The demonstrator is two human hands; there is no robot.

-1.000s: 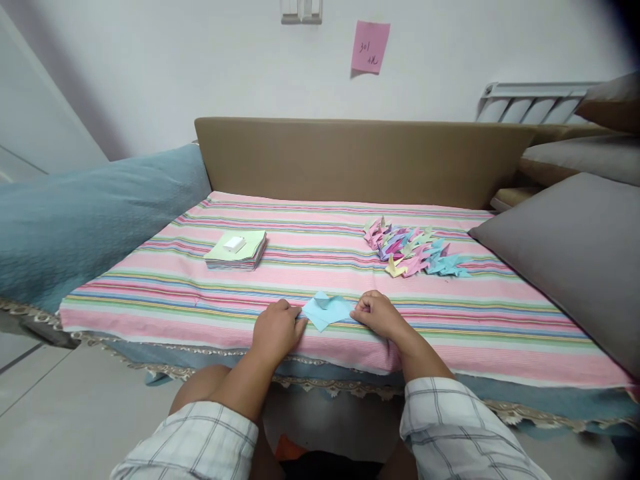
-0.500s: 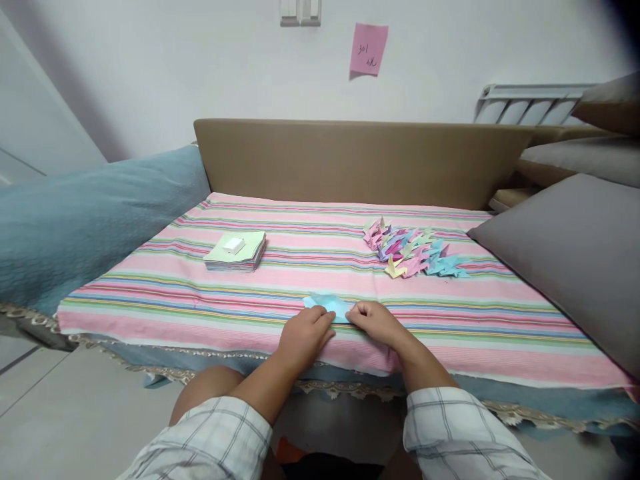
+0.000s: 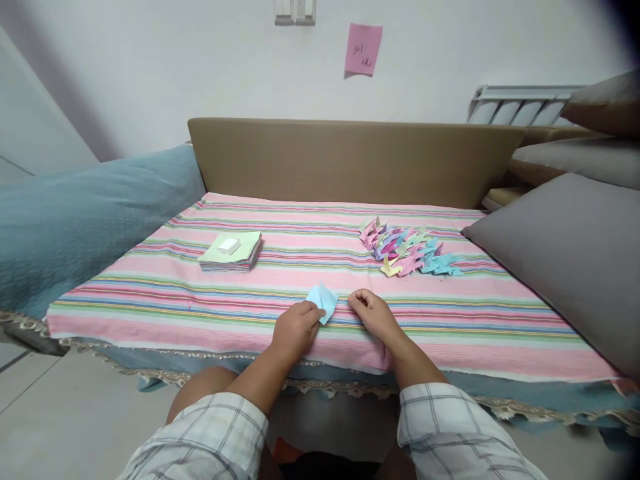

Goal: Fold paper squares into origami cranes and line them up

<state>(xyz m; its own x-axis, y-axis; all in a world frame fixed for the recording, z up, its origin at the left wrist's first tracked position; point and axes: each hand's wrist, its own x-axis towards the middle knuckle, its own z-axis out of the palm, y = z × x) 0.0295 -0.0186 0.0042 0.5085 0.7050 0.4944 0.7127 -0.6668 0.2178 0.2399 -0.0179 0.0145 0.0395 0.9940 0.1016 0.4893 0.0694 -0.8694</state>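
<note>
- And there it goes: since half a second ago the right hand has come off the pale blue paper, and the left hand has slid a little to the left with it.
- I've got the paper turned too, now a smaller, pointed shape with its creases facing up at me.
- Left grip: closed on the paper's lower left edge, thumb on top.
- Right grip: fingers curled in, just beside the paper and apart from it; I can't tell whether the fingertips meet.
- So the paper sits between my two hands, near the front of the striped cloth; whether it rests flat or is slightly raised, I can't make out.
- Beyond the left hand, I see a stack of paper squares, pale green on top, with a small white block lying on it.
- Over beyond the right hand, a cluster of folded paper pieces: pink, purple, blue, yellow, pale green, crowded together.
- Far right, a big grey cushion; at the back, a brown backrest.
</note>
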